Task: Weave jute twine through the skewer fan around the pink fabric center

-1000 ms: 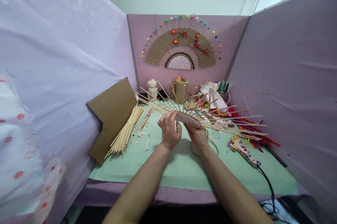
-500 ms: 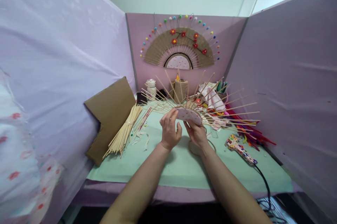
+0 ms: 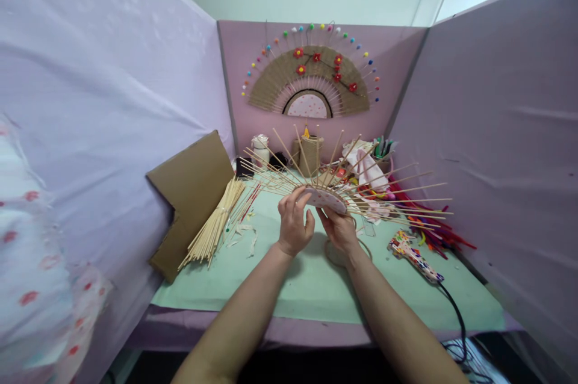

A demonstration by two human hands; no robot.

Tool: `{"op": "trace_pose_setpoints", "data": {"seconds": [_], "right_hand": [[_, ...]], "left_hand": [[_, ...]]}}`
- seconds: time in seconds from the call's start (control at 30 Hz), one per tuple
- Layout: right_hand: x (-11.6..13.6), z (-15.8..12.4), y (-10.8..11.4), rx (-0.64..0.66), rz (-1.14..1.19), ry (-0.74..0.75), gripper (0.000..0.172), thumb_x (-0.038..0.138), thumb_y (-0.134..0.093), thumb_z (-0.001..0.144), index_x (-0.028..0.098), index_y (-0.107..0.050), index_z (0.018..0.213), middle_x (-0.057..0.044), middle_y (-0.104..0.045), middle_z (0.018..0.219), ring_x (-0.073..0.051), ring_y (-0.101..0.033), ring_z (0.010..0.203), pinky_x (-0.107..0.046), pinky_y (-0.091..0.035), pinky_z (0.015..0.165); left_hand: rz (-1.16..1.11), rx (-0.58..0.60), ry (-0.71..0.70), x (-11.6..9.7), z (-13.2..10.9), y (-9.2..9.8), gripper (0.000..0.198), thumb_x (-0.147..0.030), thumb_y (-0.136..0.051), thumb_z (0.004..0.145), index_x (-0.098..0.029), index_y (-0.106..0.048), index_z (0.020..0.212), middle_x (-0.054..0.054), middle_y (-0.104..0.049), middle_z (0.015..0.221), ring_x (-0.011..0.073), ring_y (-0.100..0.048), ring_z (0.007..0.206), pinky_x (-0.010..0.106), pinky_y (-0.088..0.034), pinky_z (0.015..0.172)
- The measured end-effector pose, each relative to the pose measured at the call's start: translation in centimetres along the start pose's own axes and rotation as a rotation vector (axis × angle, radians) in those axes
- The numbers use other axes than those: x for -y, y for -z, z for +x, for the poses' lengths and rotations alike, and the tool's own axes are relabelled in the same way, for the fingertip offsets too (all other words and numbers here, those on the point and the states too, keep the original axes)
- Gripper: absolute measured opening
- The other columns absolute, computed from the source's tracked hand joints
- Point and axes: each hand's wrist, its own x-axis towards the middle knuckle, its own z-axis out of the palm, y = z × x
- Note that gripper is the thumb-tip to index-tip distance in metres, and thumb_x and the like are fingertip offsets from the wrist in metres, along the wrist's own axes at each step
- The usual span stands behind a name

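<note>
Above the middle of the table I hold a fan frame (image 3: 326, 198): a half-round base in pale cloth with small reddish dots, with thin wooden sticks fanning out from its curved edge. My right hand (image 3: 338, 229) grips the base from below at its right part, the thumb near the lower edge. At the base's left end, the fingers of my left hand (image 3: 295, 221) press on the cloth face and edge, its thumb standing apart. A loop of cord (image 3: 332, 256) hangs or lies beneath my right hand; its upper end is hidden.
A bundle of sticks (image 3: 212, 224) lies left beside bent cardboard (image 3: 189, 191). At right rests a patterned glue gun (image 3: 418, 259) with a black cable, near red pipe cleaners (image 3: 447, 233). Twine spools (image 3: 310, 155) stand behind. A finished fan (image 3: 311, 80) hangs on the back panel.
The fan frame has tilted slightly, so its sticks point at a somewhat different angle. Both hands keep their hold; the whole view has shifted a little.
</note>
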Motion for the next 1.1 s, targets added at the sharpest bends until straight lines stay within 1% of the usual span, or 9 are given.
{"op": "trace_pose_setpoints", "data": {"seconds": [0.1,0.23,0.47,0.7,0.8,0.9,1.0,1.1], "right_hand": [[0.1,0.1,0.1,0.024,-0.037,0.021,0.037,0.018,-0.088,0.05,0.022,-0.072,0.084,0.002,-0.075,0.092,-0.017,-0.067,0.094,-0.042,-0.05,0.102],[0.2,0.2,0.2,0.071,-0.074,0.049,0.039,0.02,-0.087,0.054,0.023,-0.073,0.09,0.001,-0.075,0.097,-0.018,-0.067,0.098,-0.041,-0.049,0.102],[0.4,-0.1,-0.3,0.072,-0.085,0.045,0.037,0.019,-0.087,0.054,0.023,-0.073,0.088,0.002,-0.075,0.095,-0.018,-0.067,0.097,-0.039,-0.049,0.101],[0.3,0.0,-0.1,0.058,-0.085,0.079,0.036,0.02,-0.086,0.055,0.024,-0.072,0.087,0.002,-0.075,0.092,-0.018,-0.067,0.096,-0.042,-0.048,0.102],[0.4,-0.1,-0.2,0.064,-0.09,0.073,0.035,0.02,-0.086,0.054,0.023,-0.073,0.086,0.002,-0.075,0.092,-0.019,-0.068,0.095,-0.041,-0.049,0.102],[0.5,-0.2,-0.4,0.08,-0.097,0.059,0.034,0.021,-0.087,0.055,0.021,-0.074,0.086,-0.001,-0.075,0.094,-0.02,-0.068,0.096,-0.042,-0.049,0.102],[0.5,-0.3,-0.6,0.079,-0.097,0.056,0.036,0.021,-0.087,0.054,0.021,-0.074,0.087,-0.001,-0.075,0.095,-0.021,-0.068,0.097,-0.043,-0.049,0.102],[0.5,-0.3,-0.5,0.079,-0.119,0.054,0.037,0.022,-0.087,0.054,0.021,-0.074,0.089,-0.002,-0.075,0.096,-0.022,-0.067,0.099,-0.044,-0.048,0.102]], "left_hand": [[-0.078,-0.015,-0.002,-0.1,0.3,0.2,0.042,-0.011,-0.047,0.084,-0.017,-0.043,0.126,0.018,-0.054,0.131,0.0241,-0.05,0.124,0.043,-0.04,0.098],[-0.148,-0.02,0.052,-0.5,0.5,0.3,0.038,-0.011,-0.048,0.083,-0.017,-0.043,0.12,0.018,-0.054,0.13,0.024,-0.05,0.123,0.043,-0.042,0.096],[-0.132,-0.009,0.121,-1.1,0.5,0.2,0.037,-0.013,-0.05,0.081,-0.018,-0.043,0.117,0.017,-0.055,0.128,0.0255,-0.051,0.121,0.044,-0.042,0.095],[-0.064,-0.04,0.076,-0.6,0.3,0.3,0.037,-0.013,-0.05,0.081,-0.019,-0.045,0.117,0.016,-0.054,0.128,0.0259,-0.051,0.122,0.045,-0.042,0.097],[-0.06,-0.015,0.045,-0.4,0.2,0.3,0.037,-0.01,-0.049,0.082,-0.019,-0.044,0.117,0.016,-0.056,0.13,0.0249,-0.052,0.122,0.045,-0.04,0.098],[-0.082,0.002,0.023,-0.4,0.2,0.2,0.037,-0.009,-0.048,0.082,-0.019,-0.043,0.117,0.016,-0.056,0.132,0.0248,-0.05,0.125,0.045,-0.04,0.098],[-0.108,-0.002,0.039,-0.7,0.3,0.3,0.036,-0.009,-0.048,0.081,-0.018,-0.044,0.115,0.017,-0.056,0.132,0.0253,-0.051,0.125,0.045,-0.04,0.098],[-0.139,0.006,0.094,-1.0,0.6,0.6,0.035,-0.01,-0.049,0.079,-0.019,-0.044,0.112,0.017,-0.057,0.13,0.0254,-0.052,0.121,0.045,-0.04,0.097]]}}
